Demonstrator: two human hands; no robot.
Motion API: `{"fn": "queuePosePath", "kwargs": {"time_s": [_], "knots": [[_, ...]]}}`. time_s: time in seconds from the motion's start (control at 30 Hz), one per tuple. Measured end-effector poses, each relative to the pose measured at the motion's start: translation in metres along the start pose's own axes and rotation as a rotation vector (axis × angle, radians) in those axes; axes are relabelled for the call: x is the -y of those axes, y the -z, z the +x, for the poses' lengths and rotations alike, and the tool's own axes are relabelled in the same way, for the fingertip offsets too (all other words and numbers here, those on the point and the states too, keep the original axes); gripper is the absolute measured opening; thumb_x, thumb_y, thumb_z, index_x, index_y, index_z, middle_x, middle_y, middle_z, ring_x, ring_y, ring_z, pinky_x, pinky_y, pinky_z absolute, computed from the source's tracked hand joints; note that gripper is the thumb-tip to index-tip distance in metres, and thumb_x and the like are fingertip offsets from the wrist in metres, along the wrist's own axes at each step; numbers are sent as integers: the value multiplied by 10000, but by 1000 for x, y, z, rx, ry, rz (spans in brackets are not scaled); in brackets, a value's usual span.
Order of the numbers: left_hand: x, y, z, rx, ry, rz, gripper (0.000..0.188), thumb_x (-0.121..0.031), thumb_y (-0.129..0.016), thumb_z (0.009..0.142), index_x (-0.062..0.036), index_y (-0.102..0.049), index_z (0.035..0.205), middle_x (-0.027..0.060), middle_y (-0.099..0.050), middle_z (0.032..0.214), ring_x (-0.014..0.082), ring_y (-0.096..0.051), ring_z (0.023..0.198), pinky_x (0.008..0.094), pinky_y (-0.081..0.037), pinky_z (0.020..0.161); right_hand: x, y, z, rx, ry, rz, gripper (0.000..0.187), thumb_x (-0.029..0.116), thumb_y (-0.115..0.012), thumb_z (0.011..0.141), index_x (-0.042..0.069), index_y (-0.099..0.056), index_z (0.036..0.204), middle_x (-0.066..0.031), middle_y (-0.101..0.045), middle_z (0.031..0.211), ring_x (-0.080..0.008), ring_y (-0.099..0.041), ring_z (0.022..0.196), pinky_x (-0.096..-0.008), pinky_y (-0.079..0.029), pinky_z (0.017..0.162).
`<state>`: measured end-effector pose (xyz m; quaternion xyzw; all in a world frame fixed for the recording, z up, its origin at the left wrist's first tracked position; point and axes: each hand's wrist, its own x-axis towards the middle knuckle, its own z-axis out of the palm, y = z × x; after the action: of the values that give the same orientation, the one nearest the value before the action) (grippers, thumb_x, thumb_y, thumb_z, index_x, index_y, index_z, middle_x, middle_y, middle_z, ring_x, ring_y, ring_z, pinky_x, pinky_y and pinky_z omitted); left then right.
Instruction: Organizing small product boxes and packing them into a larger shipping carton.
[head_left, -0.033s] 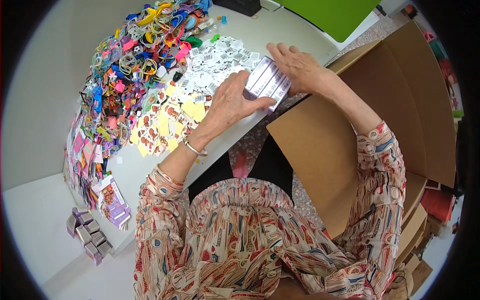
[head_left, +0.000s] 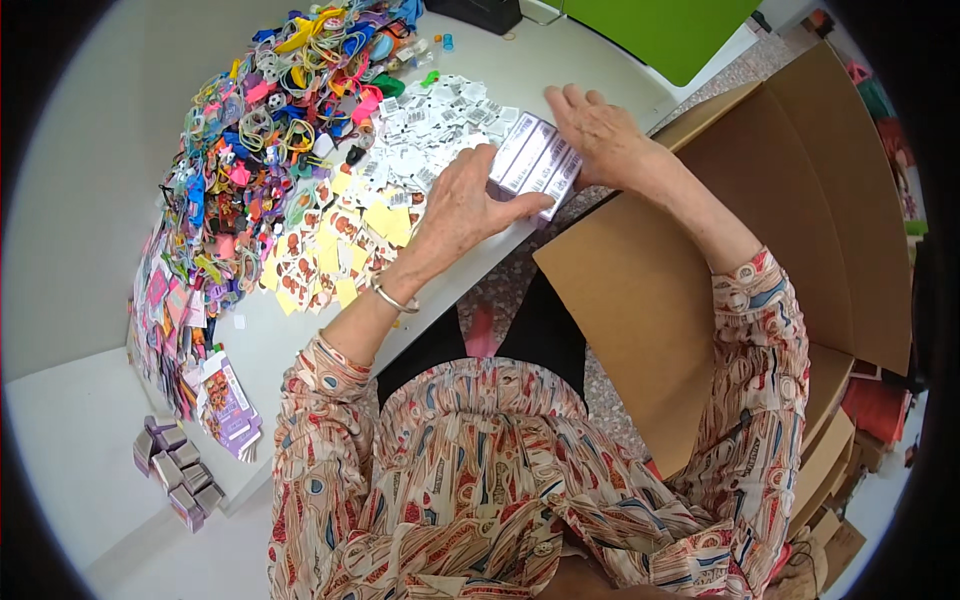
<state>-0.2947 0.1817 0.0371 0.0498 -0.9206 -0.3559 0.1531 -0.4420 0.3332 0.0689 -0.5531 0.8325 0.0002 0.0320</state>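
Note:
A row of small purple-and-white boxes [head_left: 535, 160] lies at the near edge of the white table [head_left: 300, 340]. My left hand [head_left: 460, 205] grips the row's near end, thumb along its side. My right hand [head_left: 600, 135] presses against the far right end, fingers stretched over the top. The row is held between the two hands. A metal bangle sits on my left wrist. Both sleeves are of a patterned fabric.
A heap of colourful trinkets [head_left: 280, 100], white packets [head_left: 430, 130] and yellow cards [head_left: 340, 240] cover the table to the left. Flat purple cartons [head_left: 230, 400] and folded small boxes [head_left: 175, 470] lie at the near left. An open cardboard box [head_left: 760, 230] stands at my right.

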Motion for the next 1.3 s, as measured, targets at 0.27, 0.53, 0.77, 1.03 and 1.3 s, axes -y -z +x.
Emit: {"fn": "queuePosePath", "kwargs": {"time_s": [0.27, 0.53, 0.77, 1.03, 1.3], "knots": [[-12, -13, 1, 35, 155, -2, 644, -460, -778, 690, 91, -531, 912, 255, -578, 893, 392, -569, 857, 456, -457, 773, -5, -15, -2, -57, -233, -19, 211, 75, -600, 738, -37, -576, 915, -205, -647, 787, -340, -660, 821, -406, -542, 695], [-20, -14, 0, 28, 182, -308, 559, -339, -725, 782, 81, -512, 1084, 266, -575, 1003, 401, -568, 959, 460, -455, 840, -21, 2, -6, 154, -487, 1091, 359, 190, -551, 841, -94, -550, 1062, -217, -646, 866, -322, -679, 762, -410, -560, 680], [-17, -25, -4, 65, 183, -281, 629, -299, -705, 796, 85, -426, 1209, 301, -531, 1091, 430, -556, 1007, 463, -462, 869, -2, 22, -5, 195, -564, 1105, 819, 596, -641, 784, -153, -517, 1092, -236, -622, 952, -298, -649, 910, -354, -540, 753], [-19, -44, -21, 156, 200, -352, 735, -300, -721, 767, 88, -363, 1278, 296, -478, 1151, 436, -525, 1076, 443, -449, 916, 15, -13, 15, -20, -451, 490, 1129, 727, -780, 504, -156, -428, 1114, -326, -592, 976, -381, -636, 930, -390, -519, 810], [-10, -38, -24, 177, 69, -267, 616, -279, -705, 790, 61, -456, 1239, 239, -514, 1170, 383, -511, 1095, 421, -428, 930, -2, -2, 15, -107, -404, 503, 986, 564, -780, 532, -169, -448, 1103, -309, -622, 937, -341, -662, 833, -367, -536, 763]]}}
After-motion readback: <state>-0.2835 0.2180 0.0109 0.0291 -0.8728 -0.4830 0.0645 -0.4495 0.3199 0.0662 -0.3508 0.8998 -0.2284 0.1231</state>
